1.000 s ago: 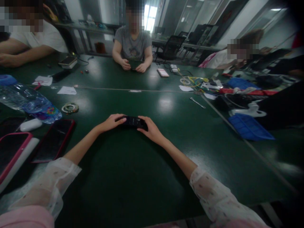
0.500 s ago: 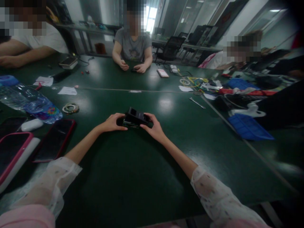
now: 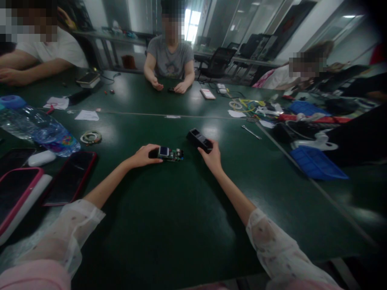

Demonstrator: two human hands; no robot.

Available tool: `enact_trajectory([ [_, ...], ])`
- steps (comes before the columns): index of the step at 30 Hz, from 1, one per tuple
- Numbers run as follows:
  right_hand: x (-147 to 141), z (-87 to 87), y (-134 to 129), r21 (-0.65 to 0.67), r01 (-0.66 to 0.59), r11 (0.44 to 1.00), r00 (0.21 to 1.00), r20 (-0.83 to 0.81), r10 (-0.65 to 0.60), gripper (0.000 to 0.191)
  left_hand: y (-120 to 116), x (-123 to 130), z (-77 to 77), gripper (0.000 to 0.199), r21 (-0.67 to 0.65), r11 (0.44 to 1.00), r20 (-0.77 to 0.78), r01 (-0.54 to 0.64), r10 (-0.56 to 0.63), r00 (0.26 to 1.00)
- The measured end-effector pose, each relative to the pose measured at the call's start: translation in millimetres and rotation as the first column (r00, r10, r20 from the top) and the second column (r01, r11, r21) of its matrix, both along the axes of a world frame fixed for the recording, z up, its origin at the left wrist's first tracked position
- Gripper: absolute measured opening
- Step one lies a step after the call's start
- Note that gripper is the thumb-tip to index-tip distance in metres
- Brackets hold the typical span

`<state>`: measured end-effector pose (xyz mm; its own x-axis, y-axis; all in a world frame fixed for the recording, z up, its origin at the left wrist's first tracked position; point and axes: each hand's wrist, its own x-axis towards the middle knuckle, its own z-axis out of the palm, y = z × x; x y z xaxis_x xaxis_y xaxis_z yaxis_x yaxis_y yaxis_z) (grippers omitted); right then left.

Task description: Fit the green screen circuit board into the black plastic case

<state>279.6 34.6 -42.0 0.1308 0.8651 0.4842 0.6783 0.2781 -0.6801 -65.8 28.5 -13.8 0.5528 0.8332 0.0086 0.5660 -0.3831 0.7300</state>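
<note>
My left hand (image 3: 145,156) grips the left end of a green circuit board (image 3: 173,154) with a small screen, low over the dark green table (image 3: 169,217). To the right, my right hand (image 3: 211,155) has its thumb and fingers closed on the near end of a black casing (image 3: 198,139), which is tilted with its far end toward the upper left. A gap separates the board from the casing. My left fingers and palm hide the board's left end.
Phones (image 3: 71,177), a white case (image 3: 41,158), water bottles (image 3: 51,133) and a beaded ring (image 3: 91,137) lie left. A wrench (image 3: 251,132), blue trays (image 3: 317,163) and cables (image 3: 248,105) lie right. Across the table, a person in a grey shirt (image 3: 169,56) sits between two others.
My right hand has moved to the right with the black casing, away from the board. The board's parts and screen are now uncovered. My left hand has stayed nearly where it was.
</note>
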Motion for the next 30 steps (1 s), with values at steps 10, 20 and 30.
enact_trajectory([
  [10,2.5,-7.6,4.1,-0.008,-0.040,0.999,0.990,0.134,0.040,0.056,0.9,-1.4,-2.0,0.063,-0.020,1.000,-0.028,-0.022,0.021,0.999],
  [20,1.0,-5.6,2.3,-0.009,-0.036,0.999,0.988,0.148,0.037,0.055,0.4,-0.6,-1.1,0.061,-0.015,1.000,-0.009,-0.008,0.008,1.000],
  [30,0.4,-3.7,2.2,-0.017,-0.042,0.999,0.986,0.163,0.044,0.055,0.7,-1.4,-3.0,0.060,-0.015,1.000,-0.008,-0.014,0.014,1.000],
])
